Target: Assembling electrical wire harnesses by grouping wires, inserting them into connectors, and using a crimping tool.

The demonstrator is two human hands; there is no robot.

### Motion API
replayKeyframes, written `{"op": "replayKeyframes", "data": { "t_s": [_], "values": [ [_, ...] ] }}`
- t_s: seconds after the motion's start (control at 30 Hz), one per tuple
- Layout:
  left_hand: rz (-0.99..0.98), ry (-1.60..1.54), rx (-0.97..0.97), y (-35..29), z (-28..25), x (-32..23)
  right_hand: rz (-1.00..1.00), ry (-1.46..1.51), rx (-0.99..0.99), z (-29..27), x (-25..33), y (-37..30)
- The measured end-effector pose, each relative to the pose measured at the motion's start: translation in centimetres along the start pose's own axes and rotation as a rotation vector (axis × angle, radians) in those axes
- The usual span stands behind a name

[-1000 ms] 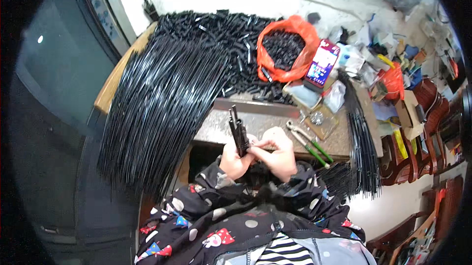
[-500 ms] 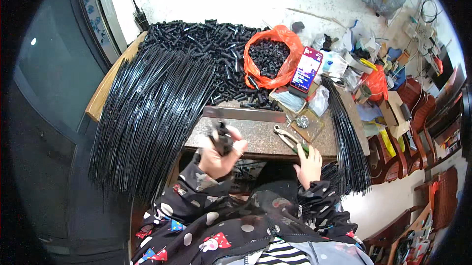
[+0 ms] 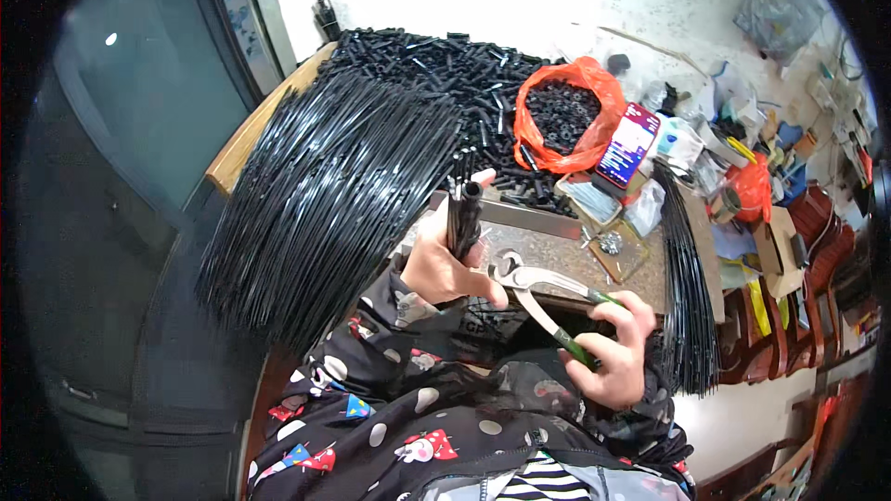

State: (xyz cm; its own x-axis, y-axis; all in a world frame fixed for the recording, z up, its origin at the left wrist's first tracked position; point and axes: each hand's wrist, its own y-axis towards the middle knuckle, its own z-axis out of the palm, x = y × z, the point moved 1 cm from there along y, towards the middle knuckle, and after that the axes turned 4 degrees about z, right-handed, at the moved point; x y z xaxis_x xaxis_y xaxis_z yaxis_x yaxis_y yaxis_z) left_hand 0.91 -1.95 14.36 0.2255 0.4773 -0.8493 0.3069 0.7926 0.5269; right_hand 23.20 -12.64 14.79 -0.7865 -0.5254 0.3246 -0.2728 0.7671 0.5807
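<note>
My left hand (image 3: 438,260) is closed around a short black tube (image 3: 470,208) with slim black pieces beside it, held upright over the front of the table. Their lower ends are hidden in the palm. In my right hand (image 3: 616,352) are metal pincers (image 3: 543,276) with green handles. The handles are spread apart, and the head of the pincers is close to my left thumb and fingers. Beyond the left hand lies a heap of short black tubes (image 3: 418,60). A large sheaf of long thin black rods (image 3: 325,195) covers the left of the table.
A flat metal bar (image 3: 529,219) lies across the stone-topped table (image 3: 640,287). Behind it stand an orange plastic bag (image 3: 605,83) of small black parts and a lit phone (image 3: 629,143). Another rod bundle (image 3: 685,297) hangs over the right edge, near cluttered bags and a cardboard box (image 3: 781,246).
My right hand has lifted the pincers off the table and brought their head to the left hand. The left hand still holds the black tube. The whole view has shifted and tilted slightly.
</note>
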Motion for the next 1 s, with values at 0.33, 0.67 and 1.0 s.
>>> {"op": "replayKeyframes", "data": {
  "t_s": [0.33,0.67,1.0],
  "values": [
    [0.09,0.192,-0.101,-0.9,0.5,-1.4,-0.13,-0.123,0.014,-1.5,1.2,1.8],
    [-0.103,-0.293,-0.046,-0.7,1.5,-2.0,1.007,2.008,1.015,5.2,-0.1,-3.9],
    [0.053,0.101,-0.045,-1.1,-0.3,-2.2,-0.045,0.317,0.221,1.8,0.3,1.9]
  ]
}}
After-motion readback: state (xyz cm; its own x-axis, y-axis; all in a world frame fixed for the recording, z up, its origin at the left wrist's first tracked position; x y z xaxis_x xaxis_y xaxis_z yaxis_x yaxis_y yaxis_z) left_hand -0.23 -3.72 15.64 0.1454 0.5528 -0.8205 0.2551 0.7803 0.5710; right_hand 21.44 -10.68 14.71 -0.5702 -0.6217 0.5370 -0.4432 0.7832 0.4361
